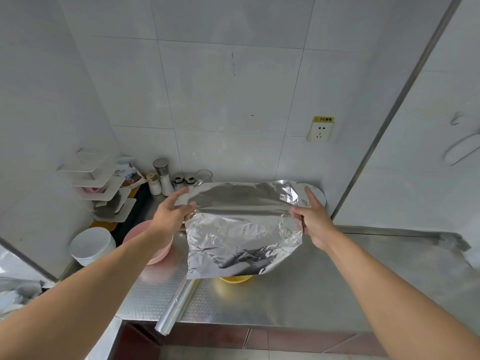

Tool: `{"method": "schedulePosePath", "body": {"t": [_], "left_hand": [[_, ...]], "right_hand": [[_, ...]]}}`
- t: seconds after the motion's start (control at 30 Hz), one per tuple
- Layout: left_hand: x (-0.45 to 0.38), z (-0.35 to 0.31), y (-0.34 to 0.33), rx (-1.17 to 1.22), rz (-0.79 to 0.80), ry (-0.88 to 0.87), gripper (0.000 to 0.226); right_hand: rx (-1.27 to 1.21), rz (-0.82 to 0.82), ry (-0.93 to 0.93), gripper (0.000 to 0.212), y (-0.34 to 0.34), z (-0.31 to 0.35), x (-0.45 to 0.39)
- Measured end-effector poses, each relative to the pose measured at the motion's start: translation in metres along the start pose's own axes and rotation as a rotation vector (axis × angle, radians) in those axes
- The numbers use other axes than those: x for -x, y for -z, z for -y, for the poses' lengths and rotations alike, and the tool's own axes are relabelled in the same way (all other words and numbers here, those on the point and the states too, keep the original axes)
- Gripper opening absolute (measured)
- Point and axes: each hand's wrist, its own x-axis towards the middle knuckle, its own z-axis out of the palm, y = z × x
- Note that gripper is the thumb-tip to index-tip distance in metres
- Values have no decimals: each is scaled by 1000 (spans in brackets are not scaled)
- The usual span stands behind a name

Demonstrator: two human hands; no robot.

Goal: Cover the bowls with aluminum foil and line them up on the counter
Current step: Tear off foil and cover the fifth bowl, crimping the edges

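Note:
A crinkled sheet of aluminum foil (pixel 244 229) hangs in the air above the steel counter (pixel 337 281). My left hand (pixel 172 213) pinches its left edge and my right hand (pixel 313 219) pinches its right edge. Under the sheet's lower edge a yellow bowl (pixel 235 279) peeks out, mostly hidden. A pink bowl (pixel 158 252) sits to the left, partly behind my left forearm. The foil roll (pixel 176 306) lies on the counter with its near end over the front edge. A foil-covered round dish (pixel 315 194) stands at the back right.
A stack of white bowls (pixel 92 245) stands at the left. Shakers, a grinder (pixel 162 175) and a glass (pixel 204 175) line the back wall. A white corner rack (pixel 104 188) holds small items. A wall socket (pixel 320 131) is above the counter.

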Motion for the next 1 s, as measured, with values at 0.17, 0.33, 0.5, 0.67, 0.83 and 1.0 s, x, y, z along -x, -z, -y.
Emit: {"method": "schedulePosePath", "body": {"t": [0.17, 0.33, 0.5, 0.67, 0.83, 1.0], "left_hand": [[7, -7, -5, -199, 108, -136, 67], [4, -8, -8, -214, 92, -126, 52], [4, -10, -12, -94, 122, 26, 22], [-3, -7, -4, 9, 188, 130, 18], [-13, -4, 2, 193, 224, 236, 15], [-17, -8, 5, 185, 242, 223, 23]], "right_hand": [[45, -76, -139, 78, -2, -1, -3], [-8, -77, -118, 73, -1, -11, -4], [-5, 13, -151, 39, 2, -11, -3], [-67, 195, -140, 30, 14, -4, -4], [-57, 243, -103, 32, 17, -3, -9], [-75, 249, -110, 26, 18, -3, -17]]}}
